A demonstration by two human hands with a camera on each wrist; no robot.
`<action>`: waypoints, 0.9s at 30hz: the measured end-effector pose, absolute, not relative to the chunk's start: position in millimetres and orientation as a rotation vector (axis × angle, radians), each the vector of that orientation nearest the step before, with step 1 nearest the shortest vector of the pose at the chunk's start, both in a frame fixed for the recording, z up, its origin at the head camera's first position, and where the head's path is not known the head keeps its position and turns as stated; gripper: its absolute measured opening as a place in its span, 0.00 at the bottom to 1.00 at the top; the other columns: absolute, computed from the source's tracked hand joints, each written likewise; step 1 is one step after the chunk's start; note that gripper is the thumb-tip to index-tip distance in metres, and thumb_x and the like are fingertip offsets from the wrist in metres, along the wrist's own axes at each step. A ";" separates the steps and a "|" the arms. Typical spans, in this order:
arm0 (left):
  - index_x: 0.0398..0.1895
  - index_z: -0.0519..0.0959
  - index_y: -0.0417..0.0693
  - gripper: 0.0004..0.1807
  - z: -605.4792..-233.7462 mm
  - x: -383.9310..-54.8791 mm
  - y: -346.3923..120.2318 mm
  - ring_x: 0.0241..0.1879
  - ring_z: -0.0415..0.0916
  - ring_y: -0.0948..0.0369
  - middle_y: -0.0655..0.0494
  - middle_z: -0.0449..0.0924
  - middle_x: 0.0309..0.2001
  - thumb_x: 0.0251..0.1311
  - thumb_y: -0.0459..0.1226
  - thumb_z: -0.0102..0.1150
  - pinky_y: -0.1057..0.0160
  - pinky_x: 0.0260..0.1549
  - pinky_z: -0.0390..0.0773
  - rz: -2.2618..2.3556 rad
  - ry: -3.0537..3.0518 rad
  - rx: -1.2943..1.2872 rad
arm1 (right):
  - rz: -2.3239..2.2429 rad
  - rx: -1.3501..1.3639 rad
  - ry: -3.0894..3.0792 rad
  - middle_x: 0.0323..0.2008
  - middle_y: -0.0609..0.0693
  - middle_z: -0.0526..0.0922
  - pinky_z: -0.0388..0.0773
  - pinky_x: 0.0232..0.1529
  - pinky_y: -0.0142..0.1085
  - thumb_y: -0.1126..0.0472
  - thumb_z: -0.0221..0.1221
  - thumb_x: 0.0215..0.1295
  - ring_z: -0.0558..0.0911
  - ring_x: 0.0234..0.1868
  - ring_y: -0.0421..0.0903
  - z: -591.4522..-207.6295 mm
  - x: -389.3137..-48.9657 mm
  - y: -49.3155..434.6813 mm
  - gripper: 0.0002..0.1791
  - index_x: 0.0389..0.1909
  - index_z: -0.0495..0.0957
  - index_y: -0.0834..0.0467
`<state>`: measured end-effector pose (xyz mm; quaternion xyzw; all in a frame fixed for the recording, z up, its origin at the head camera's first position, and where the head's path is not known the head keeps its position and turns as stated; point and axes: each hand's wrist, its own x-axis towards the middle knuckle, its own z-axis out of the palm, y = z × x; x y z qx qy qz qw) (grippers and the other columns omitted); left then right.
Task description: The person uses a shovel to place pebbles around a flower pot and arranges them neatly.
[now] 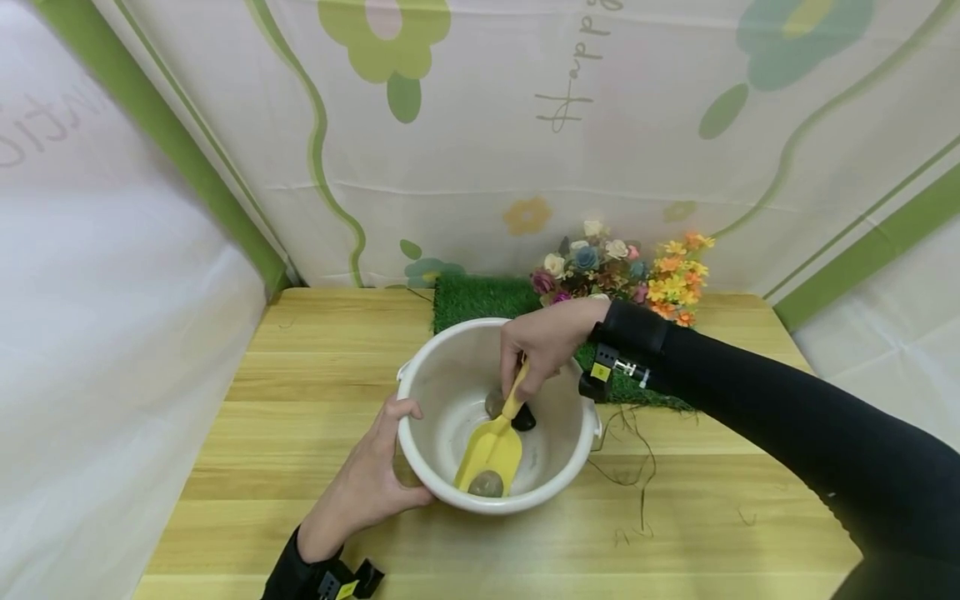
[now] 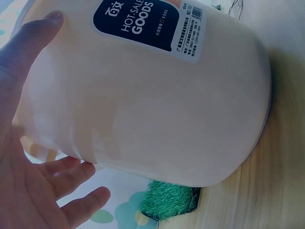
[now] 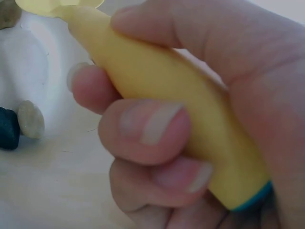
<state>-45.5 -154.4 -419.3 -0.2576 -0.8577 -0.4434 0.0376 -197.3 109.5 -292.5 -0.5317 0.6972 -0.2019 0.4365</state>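
A white bucket (image 1: 587, 450) stands on the wooden table. My left hand (image 1: 372, 472) holds it at its left side, with a fingertip over the rim and the thumb against the outer wall (image 2: 143, 109). My right hand (image 1: 547, 337) reaches inside and grips the handle (image 3: 157, 86) of a yellow shovel (image 1: 491, 446), its fingers wrapped round it. The blade slants down toward the bucket's near side. A grey-brown stone (image 1: 486, 484) lies at the blade's end. Behind the shovel, a black stone (image 1: 523, 418) and a pale stone (image 3: 31, 119) rest on the bucket's bottom.
Behind the bucket lies a green artificial grass mat (image 1: 480, 300), with mixed artificial flowers (image 1: 592, 262) and orange-yellow flowers (image 1: 678, 279) on its far side. Thin dark root-like strands (image 1: 643, 467) lie on the table (image 1: 315, 417) to the right. Printed white curtains (image 1: 487, 167) enclose the table.
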 end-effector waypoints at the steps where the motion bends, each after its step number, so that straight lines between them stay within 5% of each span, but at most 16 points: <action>1: 0.52 0.56 0.55 0.45 -419.4 -45.5 -154.4 0.57 0.62 0.57 0.54 0.51 0.68 0.33 0.56 0.72 0.54 0.42 0.74 -1.362 -2.633 -0.788 | -0.507 -1.319 1.737 0.25 0.48 0.81 0.62 0.20 0.33 0.60 0.56 0.62 0.63 0.15 0.44 -292.7 -197.8 109.9 0.09 0.40 0.83 0.48; 27: 0.52 0.55 0.56 0.46 -420.6 -45.4 -154.5 0.56 0.63 0.57 0.55 0.49 0.68 0.32 0.57 0.72 0.57 0.39 0.76 -1.361 -2.646 -0.775 | -0.696 -1.191 1.716 0.24 0.58 0.80 0.66 0.15 0.34 0.57 0.56 0.64 0.67 0.12 0.49 -298.1 -206.8 130.6 0.09 0.41 0.83 0.47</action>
